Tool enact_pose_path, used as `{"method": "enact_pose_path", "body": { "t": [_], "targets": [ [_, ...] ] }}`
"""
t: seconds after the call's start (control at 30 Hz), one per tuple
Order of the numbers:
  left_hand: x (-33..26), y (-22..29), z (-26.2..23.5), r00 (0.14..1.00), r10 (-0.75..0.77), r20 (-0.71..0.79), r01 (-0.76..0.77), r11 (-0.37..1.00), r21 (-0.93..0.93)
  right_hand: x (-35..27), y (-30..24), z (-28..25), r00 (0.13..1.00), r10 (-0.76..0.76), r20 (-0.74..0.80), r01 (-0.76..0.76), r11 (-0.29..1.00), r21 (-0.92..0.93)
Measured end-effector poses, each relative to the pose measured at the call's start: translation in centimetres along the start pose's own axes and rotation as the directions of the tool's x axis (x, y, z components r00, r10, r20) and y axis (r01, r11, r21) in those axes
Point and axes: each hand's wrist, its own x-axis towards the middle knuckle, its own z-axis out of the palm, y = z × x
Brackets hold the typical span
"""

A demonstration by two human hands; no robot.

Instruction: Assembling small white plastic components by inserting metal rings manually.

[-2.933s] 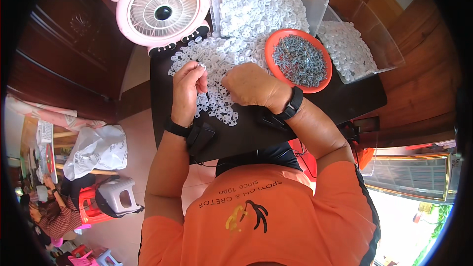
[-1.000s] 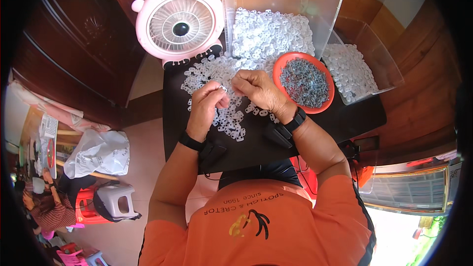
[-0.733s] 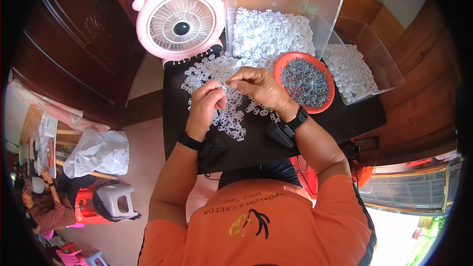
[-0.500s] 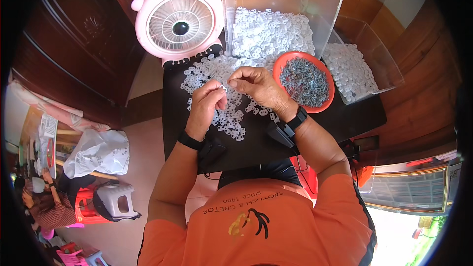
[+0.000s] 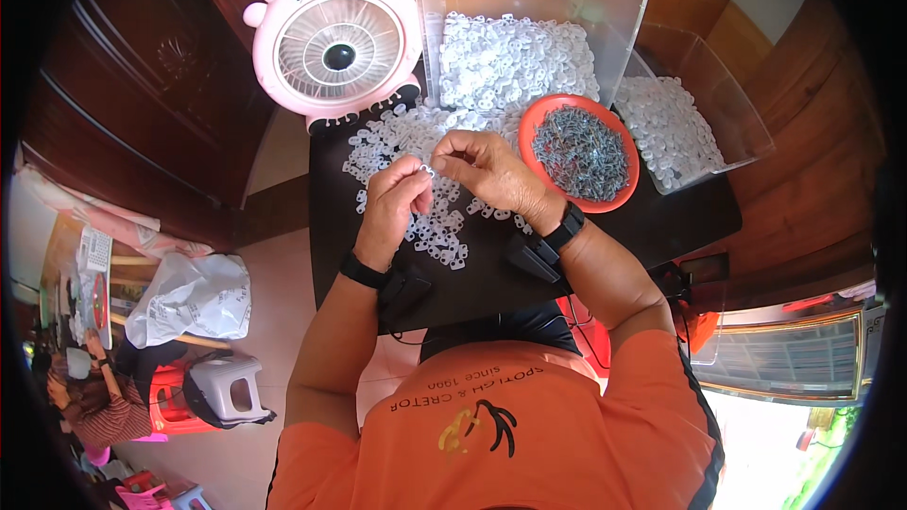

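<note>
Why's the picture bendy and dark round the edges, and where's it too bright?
Head view: it's a fisheye picture, so straight edges bend, like on the gold-framed panel, and corners go dark; head view: the lower-right patch is glaring white; head view: the white piece in the left hand is tiny and unclear.

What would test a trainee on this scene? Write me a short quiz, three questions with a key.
1. True or false: the fan stands left of the dish.
2. Which hand is nearer the dish: A, the left hand; B, the right hand?
3. Fill in the colour: the left hand pinches a small ____ piece.

Key: 1, true; 2, B; 3, white.
</note>
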Motion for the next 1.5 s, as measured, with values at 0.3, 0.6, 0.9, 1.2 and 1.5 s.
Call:
{"method": "enact_pose_path", "body": {
  "t": [0.3,0.6,0.9,1.2,1.5],
  "targets": [
    [-0.1,-0.5,0.1,1.0,0.017,0.013,-0.018,0.996,0.082,0.0,-0.4,0.2,0.993,-0.111,-0.041,0.1,0.972,-0.214],
    [-0.5,-0.6,0.4,1.0,0.01,0.013,-0.011,0.996,0.089,0.0,-0.4,0.3,0.969,-0.249,-0.008,0.23,0.905,-0.357],
    [0.3,-0.4,-0.5,0.985,0.023,-0.173,-0.023,1.0,-0.003,0.4,-0.1,-0.3,0.963,-0.241,-0.117,0.153,0.854,-0.497],
    [2.7,-3.9,-7.0,0.676,0.102,-0.73,-0.24,0.967,-0.087,-0.2,-0.4,2.4,0.823,-0.367,0.433,0.553,0.69,-0.467],
    [3.4,-5.3,-5.6,0.853,0.042,-0.52,-0.039,0.999,0.018,-0.5,0.1,2.2,0.809,-0.268,0.524,0.554,0.645,-0.526]
  ]
}}
